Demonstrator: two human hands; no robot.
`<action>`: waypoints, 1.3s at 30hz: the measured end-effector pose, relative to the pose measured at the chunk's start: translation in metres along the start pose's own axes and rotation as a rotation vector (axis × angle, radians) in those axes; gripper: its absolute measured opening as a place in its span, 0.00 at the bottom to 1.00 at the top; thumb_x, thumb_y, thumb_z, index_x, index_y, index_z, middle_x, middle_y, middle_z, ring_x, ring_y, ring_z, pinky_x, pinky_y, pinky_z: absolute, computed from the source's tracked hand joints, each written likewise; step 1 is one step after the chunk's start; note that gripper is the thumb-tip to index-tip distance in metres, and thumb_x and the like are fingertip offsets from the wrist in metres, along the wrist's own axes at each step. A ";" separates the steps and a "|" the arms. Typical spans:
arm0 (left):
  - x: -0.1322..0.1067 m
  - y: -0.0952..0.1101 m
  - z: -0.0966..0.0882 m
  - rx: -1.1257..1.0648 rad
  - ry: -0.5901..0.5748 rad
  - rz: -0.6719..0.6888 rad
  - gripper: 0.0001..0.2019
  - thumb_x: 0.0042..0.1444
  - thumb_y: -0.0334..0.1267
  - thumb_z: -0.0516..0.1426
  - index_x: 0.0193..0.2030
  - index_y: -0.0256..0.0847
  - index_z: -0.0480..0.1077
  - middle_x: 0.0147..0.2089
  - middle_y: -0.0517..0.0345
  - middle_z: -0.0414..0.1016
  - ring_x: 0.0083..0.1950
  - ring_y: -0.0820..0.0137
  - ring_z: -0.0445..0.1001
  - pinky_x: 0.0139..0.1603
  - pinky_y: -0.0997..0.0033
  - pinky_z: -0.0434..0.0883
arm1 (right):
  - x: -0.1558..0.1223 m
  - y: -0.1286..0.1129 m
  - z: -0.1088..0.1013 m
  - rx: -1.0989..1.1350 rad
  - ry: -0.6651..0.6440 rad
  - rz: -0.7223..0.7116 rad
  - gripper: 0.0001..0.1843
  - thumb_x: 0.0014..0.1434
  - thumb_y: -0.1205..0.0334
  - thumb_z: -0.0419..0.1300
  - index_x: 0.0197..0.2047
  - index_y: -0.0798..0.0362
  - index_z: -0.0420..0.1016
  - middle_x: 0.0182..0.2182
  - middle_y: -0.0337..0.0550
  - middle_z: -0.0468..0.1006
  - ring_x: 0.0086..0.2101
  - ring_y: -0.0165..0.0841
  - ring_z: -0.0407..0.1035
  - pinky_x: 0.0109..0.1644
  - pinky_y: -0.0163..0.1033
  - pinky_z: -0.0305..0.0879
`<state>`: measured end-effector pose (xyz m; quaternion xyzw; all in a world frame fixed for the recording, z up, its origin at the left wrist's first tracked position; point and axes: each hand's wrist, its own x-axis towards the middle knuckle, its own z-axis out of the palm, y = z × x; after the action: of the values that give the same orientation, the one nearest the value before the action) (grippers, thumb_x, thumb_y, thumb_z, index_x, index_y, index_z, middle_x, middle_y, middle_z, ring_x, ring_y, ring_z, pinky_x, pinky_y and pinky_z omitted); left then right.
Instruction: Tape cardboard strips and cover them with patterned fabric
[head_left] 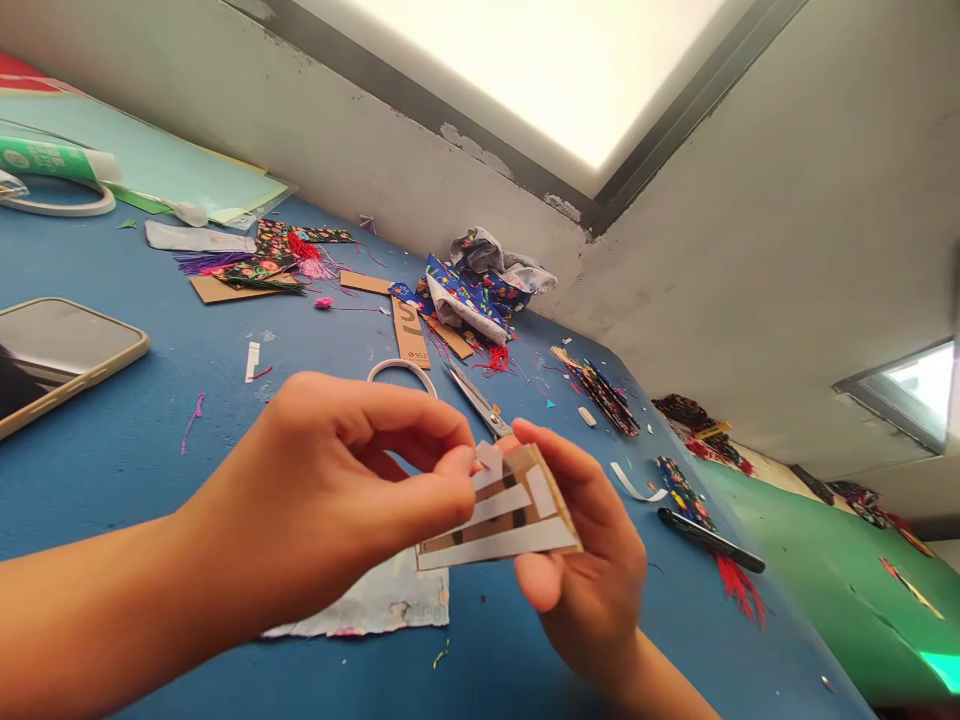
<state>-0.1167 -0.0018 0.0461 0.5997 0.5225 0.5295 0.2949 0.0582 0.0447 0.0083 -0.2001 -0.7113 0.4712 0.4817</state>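
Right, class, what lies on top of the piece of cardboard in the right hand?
Pale strips lie across the cardboard, with dark print showing between them. The left hand covers part of it, so whatever is there cannot be seen.

The cardboard piece (502,522) sits between the left hand (341,480) and the right hand (589,520), above the surface (517,640), with a strip (489,457) at the left hand's fingers. A fabric piece (397,600) lies below it. Behind are scissors (480,402), a ring (405,370) just to their left, and a fabric bundle (469,300) farther back near the wall (375,130). A smartphone (75,355) lies far left, a tube (52,160) behind it; right of the right hand, a pen (709,540) lies between a fabric strip (681,488) and a tassel (739,592).
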 end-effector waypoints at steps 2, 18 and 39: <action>0.004 -0.001 -0.001 -0.084 -0.007 -0.101 0.04 0.48 0.37 0.60 0.27 0.44 0.78 0.23 0.65 0.78 0.20 0.74 0.74 0.15 0.86 0.68 | 0.005 -0.002 -0.002 0.116 0.053 0.032 0.25 0.50 0.48 0.66 0.51 0.42 0.72 0.42 0.41 0.77 0.41 0.36 0.74 0.43 0.38 0.74; 0.079 -0.044 -0.077 -0.357 0.451 -0.380 0.02 0.51 0.30 0.59 0.30 0.34 0.70 0.24 0.69 0.73 0.26 0.81 0.73 0.34 0.79 0.73 | 0.050 0.020 -0.034 0.594 0.558 0.159 0.12 0.61 0.51 0.57 0.38 0.49 0.76 0.34 0.33 0.78 0.39 0.24 0.71 0.45 0.29 0.66; 0.020 -0.006 -0.020 0.325 -0.280 0.505 0.05 0.55 0.32 0.58 0.35 0.40 0.77 0.31 0.61 0.78 0.28 0.77 0.73 0.29 0.81 0.70 | 0.014 0.000 -0.009 0.564 -0.404 0.713 0.29 0.50 0.35 0.59 0.39 0.54 0.73 0.29 0.39 0.71 0.25 0.25 0.66 0.27 0.29 0.64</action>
<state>-0.1395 0.0145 0.0521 0.8164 0.3894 0.4082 0.1238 0.0595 0.0593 0.0166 -0.1977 -0.5225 0.8100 0.1786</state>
